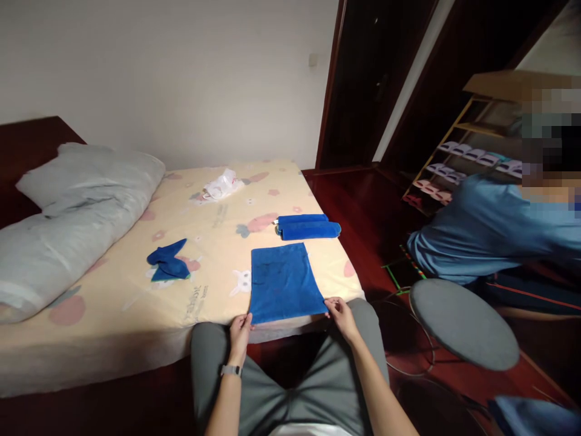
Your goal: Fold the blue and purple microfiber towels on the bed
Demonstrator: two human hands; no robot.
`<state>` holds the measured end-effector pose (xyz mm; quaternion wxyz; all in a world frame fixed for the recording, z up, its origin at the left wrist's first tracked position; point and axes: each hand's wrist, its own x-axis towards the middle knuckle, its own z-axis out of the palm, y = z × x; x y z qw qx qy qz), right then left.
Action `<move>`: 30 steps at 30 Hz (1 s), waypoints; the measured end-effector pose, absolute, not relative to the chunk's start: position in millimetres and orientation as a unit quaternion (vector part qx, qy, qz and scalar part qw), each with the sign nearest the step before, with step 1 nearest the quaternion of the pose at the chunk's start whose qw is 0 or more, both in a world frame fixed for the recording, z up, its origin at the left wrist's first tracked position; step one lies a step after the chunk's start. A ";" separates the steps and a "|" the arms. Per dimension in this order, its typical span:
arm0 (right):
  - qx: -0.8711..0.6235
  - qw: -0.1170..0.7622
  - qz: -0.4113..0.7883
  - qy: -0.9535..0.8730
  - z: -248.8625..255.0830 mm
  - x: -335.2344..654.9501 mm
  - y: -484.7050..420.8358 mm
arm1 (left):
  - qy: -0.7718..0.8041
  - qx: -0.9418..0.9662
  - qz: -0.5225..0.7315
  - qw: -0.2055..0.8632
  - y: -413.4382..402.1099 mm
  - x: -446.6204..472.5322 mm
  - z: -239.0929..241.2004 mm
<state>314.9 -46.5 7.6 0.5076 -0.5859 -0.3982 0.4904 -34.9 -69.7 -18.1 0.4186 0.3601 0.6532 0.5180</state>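
A blue towel (282,281) lies spread nearly flat at the edge of the bed. My left hand (240,332) pinches its near left corner, while the near right corner is between the fingers of my right hand (339,315). Just beyond it, two rolled blue towels (308,227) rest side by side on the sheet. Off to the left sits a crumpled blue cloth (169,261) with a green edge.
The bed (213,306) has a cream patterned sheet. A white plastic bag (222,183) and a grey quilt (77,212) lie on it. At right are a round grey stool (463,324), a seated person in a blue shirt (490,224) and a rack with several slippers (467,151).
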 end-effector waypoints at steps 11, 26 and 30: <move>-0.561 0.440 0.521 -0.470 6.5 317.4 -56.6 | 0.612 0.439 0.489 0.440 -73.6 -41.7 -9.0; -0.536 0.511 0.461 -0.489 19.8 320.4 -44.9 | 0.615 0.513 0.506 0.321 -66.1 -46.8 -9.2; -0.529 0.468 0.505 -0.496 21.4 322.0 -41.8 | 0.593 0.493 0.493 0.403 -63.4 -43.2 -6.7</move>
